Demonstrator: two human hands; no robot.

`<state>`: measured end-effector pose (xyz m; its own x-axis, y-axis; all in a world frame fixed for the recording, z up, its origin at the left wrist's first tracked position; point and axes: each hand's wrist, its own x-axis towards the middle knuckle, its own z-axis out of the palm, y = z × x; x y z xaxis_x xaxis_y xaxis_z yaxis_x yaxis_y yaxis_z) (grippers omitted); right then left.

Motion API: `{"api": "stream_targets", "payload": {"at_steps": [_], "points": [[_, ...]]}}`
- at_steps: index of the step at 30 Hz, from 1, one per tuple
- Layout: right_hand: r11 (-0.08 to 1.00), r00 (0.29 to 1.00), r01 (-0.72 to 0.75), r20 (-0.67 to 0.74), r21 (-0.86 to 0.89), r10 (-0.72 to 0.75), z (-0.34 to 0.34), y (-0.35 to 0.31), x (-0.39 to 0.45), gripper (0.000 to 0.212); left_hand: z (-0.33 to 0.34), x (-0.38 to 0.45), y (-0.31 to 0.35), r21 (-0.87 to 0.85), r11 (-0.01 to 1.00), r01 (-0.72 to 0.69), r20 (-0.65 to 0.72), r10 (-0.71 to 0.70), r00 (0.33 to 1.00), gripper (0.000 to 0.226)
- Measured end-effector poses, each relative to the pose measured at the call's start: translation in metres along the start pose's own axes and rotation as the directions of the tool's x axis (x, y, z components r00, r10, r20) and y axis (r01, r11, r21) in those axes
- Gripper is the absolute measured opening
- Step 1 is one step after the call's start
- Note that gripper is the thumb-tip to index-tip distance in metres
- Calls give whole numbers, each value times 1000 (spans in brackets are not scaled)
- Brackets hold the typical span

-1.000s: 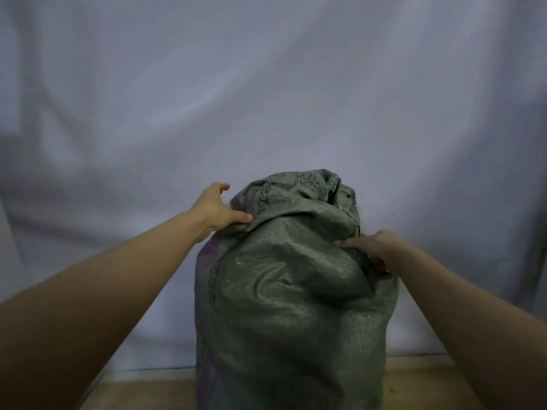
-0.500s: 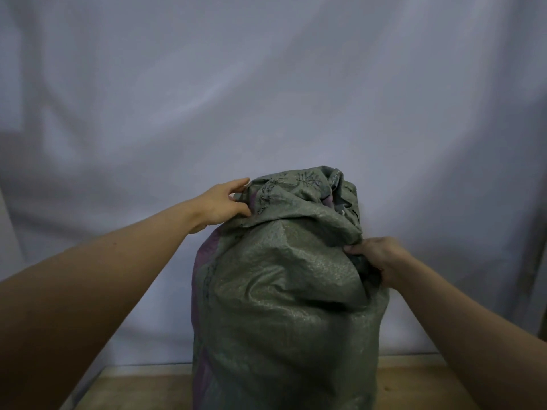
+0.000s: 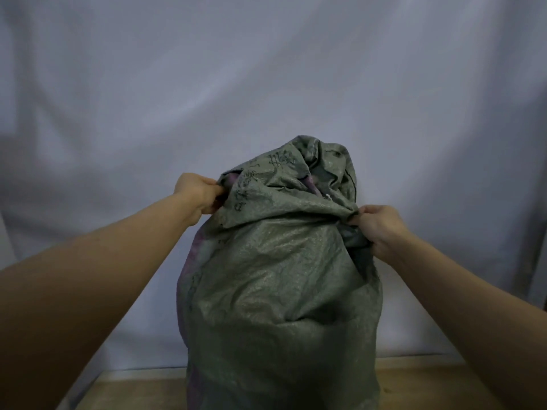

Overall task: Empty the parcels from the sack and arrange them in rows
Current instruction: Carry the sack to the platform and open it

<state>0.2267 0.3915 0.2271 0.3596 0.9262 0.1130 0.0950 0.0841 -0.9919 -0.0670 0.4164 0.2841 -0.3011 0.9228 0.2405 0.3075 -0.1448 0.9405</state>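
A tall, bulging green woven sack (image 3: 278,285) stands upright in front of me, its top folded over and crumpled, with dark printed characters near the fold. My left hand (image 3: 196,195) pinches the sack's upper left edge. My right hand (image 3: 377,227) grips a bunch of the fabric at the upper right side. The parcels are hidden inside the sack.
The sack rests on a wooden surface (image 3: 130,392) seen at the bottom. A wrinkled white cloth backdrop (image 3: 266,84) hangs right behind it and fills the rest of the view.
My left hand has closed from resting fingers into a pinch on the left edge. My right hand has shifted its hold on the right side. The folded top stands slightly higher.
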Motion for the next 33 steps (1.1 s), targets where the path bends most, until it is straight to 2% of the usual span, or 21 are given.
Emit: {"api": "stream_targets", "payload": {"at_steps": [4, 6, 9, 12, 14, 15, 18, 20, 23, 25, 26, 28, 30, 31, 33], "points": [[997, 994, 29, -110, 66, -21, 18, -8, 9, 5, -10, 5, 1, -210, 977, 39, -48, -50, 998, 30], [995, 988, 49, -150, 92, -34, 30, -14, 12, 6, -11, 6, 2, -270, 961, 54, -69, -76, 995, 32], [980, 978, 129, -181, 149, -102, 49, -34, 20, 19, -16, 22, 19, -385, 923, 18, -168, -90, 982, 30], [928, 965, 240, -175, 284, -196, 65, -66, 25, 27, -24, 38, 50, -476, 871, -120, -232, 8, 973, 32], [903, 958, 276, -171, 328, -231, 74, -76, 27, 25, -28, 39, 56, -460, 871, -172, -220, 76, 973, 29], [915, 959, 272, -160, 298, -234, 75, -72, 27, 22, -30, 36, 49, -398, 904, -158, -190, 87, 978, 27], [971, 973, 191, -160, 142, -168, 74, -49, 31, 16, -35, 22, 15, -132, 990, 44, -83, -55, 995, 19], [978, 969, 177, -193, 110, -153, 70, -51, 32, 17, -37, 18, 18, -163, 984, 67, -96, -83, 992, 13], [935, 934, 282, -285, 215, -216, 64, -88, 33, 27, -38, 20, 74, -364, 911, -192, -185, 131, 974, 17], [877, 907, 377, -311, 299, -283, 59, -110, 32, 30, -33, 12, 108, -389, 853, -347, -209, 285, 935, 13], [858, 899, 405, -308, 316, -311, 56, -113, 31, 26, -29, 7, 115, -376, 839, -394, -214, 335, 918, 11], [882, 906, 392, -275, 260, -321, 50, -103, 28, 21, -22, 4, 103, -222, 895, -387, -196, 348, 917, 13], [939, 932, 310, -241, 150, -269, 43, -76, 26, 22, -16, 3, 70, 44, 961, -273, -96, 276, 956, 17], [959, 945, 261, -229, 109, -232, 39, -63, 26, 24, -13, 1, 52, 156, 963, -222, -37, 230, 972, 17], [983, 968, 168, -199, 78, -149, 32, -39, 27, 28, -11, -5, 28, 256, 953, -165, 28, 163, 986, 15]]}}
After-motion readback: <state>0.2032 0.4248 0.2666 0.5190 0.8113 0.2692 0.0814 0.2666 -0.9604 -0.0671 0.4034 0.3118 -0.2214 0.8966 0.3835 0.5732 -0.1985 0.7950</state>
